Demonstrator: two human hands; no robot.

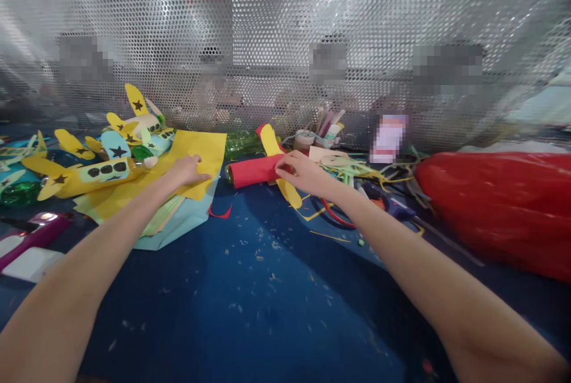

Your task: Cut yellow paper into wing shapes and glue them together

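Note:
My left hand [184, 172] rests on a sheet of yellow paper [206, 148], fingers stretched out. Pale green and light blue sheets [185, 222] lie beneath it. To the right, my right hand [302, 170] has its fingers closed on a bottle airplane [253, 172], a small bottle wrapped in red paper with yellow wings on both sides. My hand covers the plane's right end. Left of my left hand sits a yellow bottle airplane [100, 175] with black windows and star stickers.
Behind the planes stand a green bottle [243, 144] and a perforated metal screen [276, 32]. Paper strips [357, 168], blue-handled scissors [399, 207] and a red plastic bag [499, 204] lie at right. A purple glue gun [40, 231] lies at left. Scraps dot the blue table [214, 311].

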